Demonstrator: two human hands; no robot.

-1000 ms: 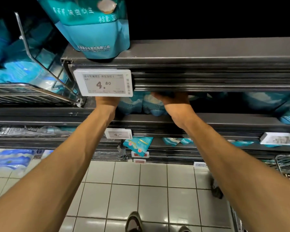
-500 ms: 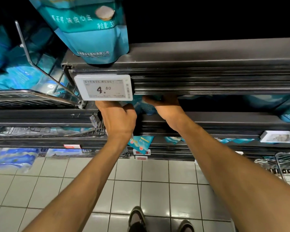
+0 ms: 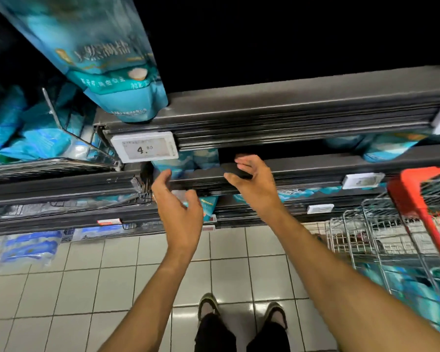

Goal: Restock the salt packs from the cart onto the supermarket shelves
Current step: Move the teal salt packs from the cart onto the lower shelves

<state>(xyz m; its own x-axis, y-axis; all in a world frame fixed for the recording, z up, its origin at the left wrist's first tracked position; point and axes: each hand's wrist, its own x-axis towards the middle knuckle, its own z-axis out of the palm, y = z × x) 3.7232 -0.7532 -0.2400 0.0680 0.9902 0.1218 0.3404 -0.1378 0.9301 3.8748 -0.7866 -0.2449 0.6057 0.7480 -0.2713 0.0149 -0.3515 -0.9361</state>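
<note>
- Teal, glossy salt pack (image 3: 127, 97), one, stands upright on the top shelf (image 3: 290, 105) just above the price tag (image 3: 144, 148); it has white lettering and a small pale round picture on its front.
- Two more teal salt packs (image 3: 188, 161) show side by side on the shelf just below the price tag, their lower parts hidden by that shelf's front rail.
- One price tag reads 4.80; three other white tags sit on rails to its right, too blurred to read.
- Two bare hands are held below and right of the price tag, in front of the shelf rail. The left hand (image 3: 179, 209) has relaxed, loosely spread fingers and holds nothing. The right hand (image 3: 254, 179) is likewise spread, thumb apart from the fingers, empty.
- One wire cart (image 3: 391, 224) with a red handle stands far right of the price tag; blurred teal packs lie inside it.
- Two shoes stand on the tiled floor (image 3: 112, 275) below.
</note>
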